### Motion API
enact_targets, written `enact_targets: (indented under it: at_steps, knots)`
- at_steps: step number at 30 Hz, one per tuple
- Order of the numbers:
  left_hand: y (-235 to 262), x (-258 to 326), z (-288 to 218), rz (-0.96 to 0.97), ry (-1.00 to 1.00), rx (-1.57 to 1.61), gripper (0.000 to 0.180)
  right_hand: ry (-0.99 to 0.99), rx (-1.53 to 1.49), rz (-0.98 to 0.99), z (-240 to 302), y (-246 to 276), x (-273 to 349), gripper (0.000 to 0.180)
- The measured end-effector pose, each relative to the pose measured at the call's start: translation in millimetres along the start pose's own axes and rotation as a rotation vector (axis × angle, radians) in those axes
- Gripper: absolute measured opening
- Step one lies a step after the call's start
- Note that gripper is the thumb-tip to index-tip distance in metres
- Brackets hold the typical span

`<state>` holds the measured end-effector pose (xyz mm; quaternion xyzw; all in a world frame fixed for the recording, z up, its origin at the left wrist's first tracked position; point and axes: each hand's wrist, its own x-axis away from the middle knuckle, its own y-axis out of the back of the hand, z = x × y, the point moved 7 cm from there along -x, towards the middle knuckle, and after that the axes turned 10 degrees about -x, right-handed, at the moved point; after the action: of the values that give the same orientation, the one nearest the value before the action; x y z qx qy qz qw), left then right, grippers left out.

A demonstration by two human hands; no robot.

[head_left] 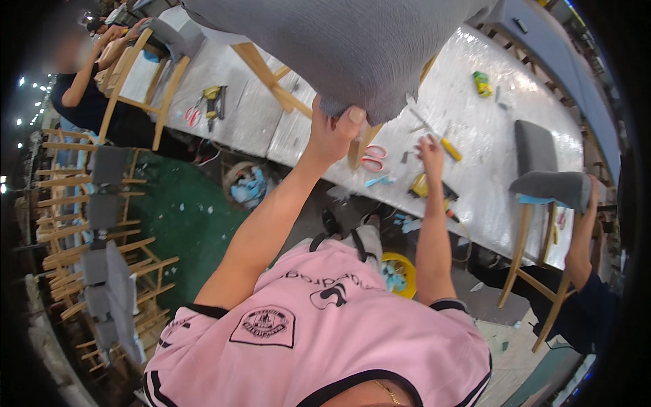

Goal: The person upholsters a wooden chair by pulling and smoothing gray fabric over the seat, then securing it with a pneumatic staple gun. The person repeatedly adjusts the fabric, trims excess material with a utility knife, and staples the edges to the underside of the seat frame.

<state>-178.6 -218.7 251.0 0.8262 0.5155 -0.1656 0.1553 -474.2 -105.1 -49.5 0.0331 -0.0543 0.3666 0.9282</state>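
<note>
A grey upholstered chair (352, 47) with pale wooden legs (271, 78) lies tipped over the long white worktable (475, 115). My left hand (332, 132) grips the lower edge of its padded grey seat, thumb on the fabric. My right hand (429, 150) is stretched out to the table with fingers apart and holds nothing. It lies beside a yellow-handled screwdriver (451, 149). Red-handled scissors (372, 157) sit between my two hands at the table's near edge. A yellow and black power tool (422, 186) lies just below my right hand.
At the right, a co-worker's hand holds another grey chair (542, 183). At the far left, another person (81, 88) works on a chair frame. Stacked wooden chair frames (102, 224) stand left. A yellow bucket (400, 271) and a scrap basket (247, 183) sit below the table.
</note>
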Motion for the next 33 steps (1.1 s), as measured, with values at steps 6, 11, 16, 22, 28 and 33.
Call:
enact_targets:
  at_steps: [6, 11, 16, 22, 28, 33]
  knots:
    - [9, -3, -10, -0.046, -0.260, -0.231, 0.033, -0.151, 1.170, 0.080, -134, 119, 70, 0.047]
    - [13, 0, -22, -0.099, -0.472, -0.531, 0.026, 0.082, 1.220, 0.059, -128, 120, 83, 0.045]
    - [16, -3, -12, -0.075, -0.422, -0.474, 0.026, -0.223, 0.889, 0.325, -89, 100, 69, 0.052]
    - [9, 1, 10, -0.130, -0.113, -0.126, 0.040, 0.116, 0.143, 0.141, 184, 7, 150, 0.033]
    - [-10, -13, -11, 0.019, 0.109, 0.261, 0.057, 0.350, -0.230, 0.082, 309, -25, 201, 0.026]
    - [-9, -16, -8, 0.091, 0.112, 0.208, 0.054, 0.373, -0.352, 0.121, 344, -45, 212, 0.033]
